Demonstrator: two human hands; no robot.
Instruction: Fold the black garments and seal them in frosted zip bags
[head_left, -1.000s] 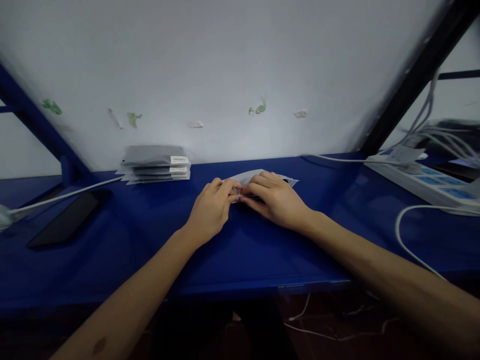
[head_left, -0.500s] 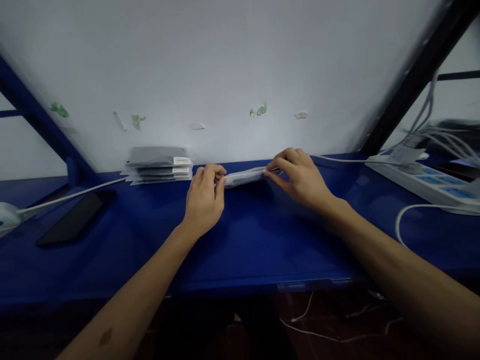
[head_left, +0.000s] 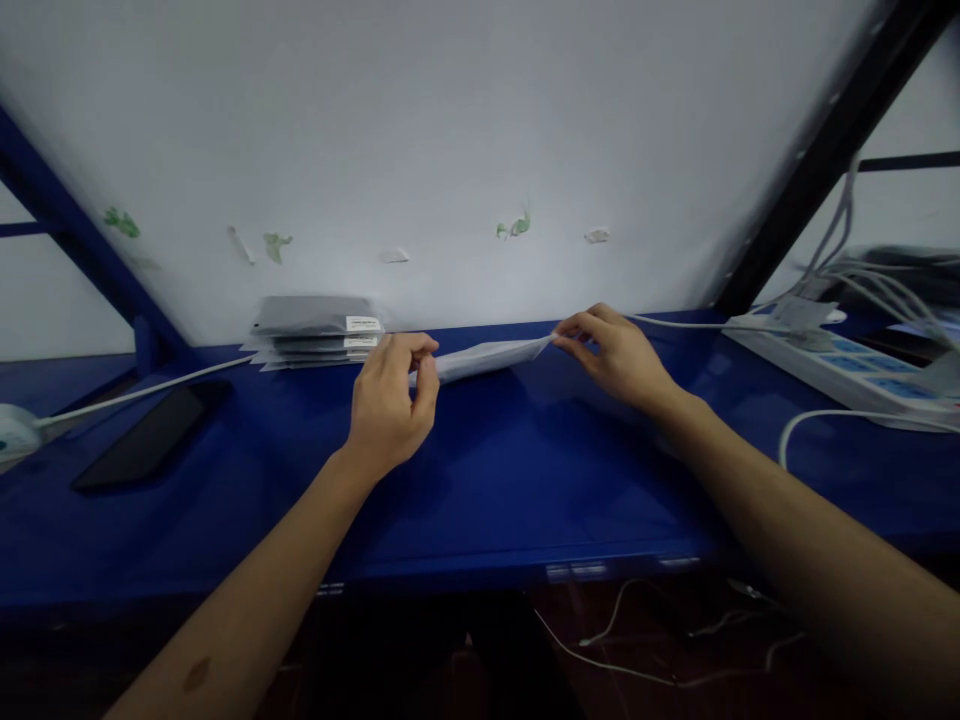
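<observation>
Pale packet spanning both hands over the blue tabletop.
Head view: left hand has its grip closed on one end; right hand narrowly pinches a corner, which could slip. Left knuckles, beside the stack, might nudge it.

A greyish-white wall is standing behind a blue tabletop and is carrying a loose row of small patches (some are showing green, others whitish). A slanting blue post is framing the left, and a slanting black post is framing the right. Below the table's front edge, a dark reddish floor is showing. Dim, soft light is lying across the room, and the tabletop is faintly shining.
</observation>
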